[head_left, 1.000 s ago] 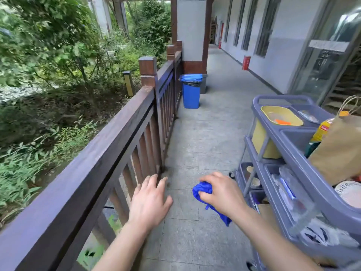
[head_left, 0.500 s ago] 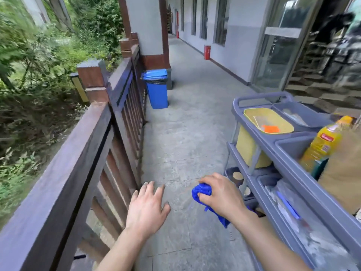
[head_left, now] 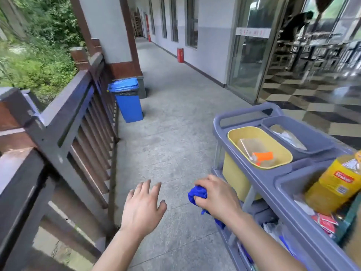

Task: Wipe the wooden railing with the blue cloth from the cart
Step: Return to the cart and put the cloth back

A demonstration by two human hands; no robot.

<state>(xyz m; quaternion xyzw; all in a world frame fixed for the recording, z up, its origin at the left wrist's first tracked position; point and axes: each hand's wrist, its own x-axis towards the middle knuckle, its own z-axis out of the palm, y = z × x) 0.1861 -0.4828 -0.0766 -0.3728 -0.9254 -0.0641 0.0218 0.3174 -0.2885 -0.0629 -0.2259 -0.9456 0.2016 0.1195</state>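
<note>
blue cloth [head_left: 197,195] bunched in right hand [head_left: 217,196], fingers curled tight around it, just left of grey cart [head_left: 273,180] | left hand [head_left: 143,207] empty, fingers spread loosely over floor | wooden railing [head_left: 66,114] far left, untouched

No legible text: yellow bottle [head_left: 336,184] red label, glass door [head_left: 252,32] sign (both blurred).

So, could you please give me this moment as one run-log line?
right hand: grips blue cloth | left hand: open, empty | wooden railing: untouched | cart: beside right hand
</note>
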